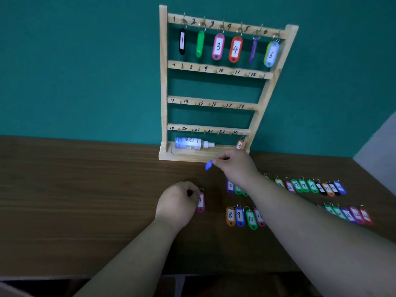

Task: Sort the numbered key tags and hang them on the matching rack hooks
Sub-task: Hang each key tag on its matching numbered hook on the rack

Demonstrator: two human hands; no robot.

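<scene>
A wooden rack (164, 82) stands against the teal wall, its hooks numbered 1 to 24. Tags 1 to 6 hang along the top row, and an orange tag 24 (239, 144) hangs at the bottom right. My left hand (177, 205) pinches the ring of a pink tag 7 (201, 202) that lies on the table. My right hand (233, 165) holds a blue tag (208, 165) by its ring, just in front of the rack's base. Two rows of numbered tags lie on the table to the right, the front row starting with tag 8 (230, 215).
A small white spray bottle (190, 143) lies on its side in the rack's base tray. The brown wooden table (85, 189) reaches to the wall, with its front edge near the bottom of the view. A pale wall corner stands at the far right.
</scene>
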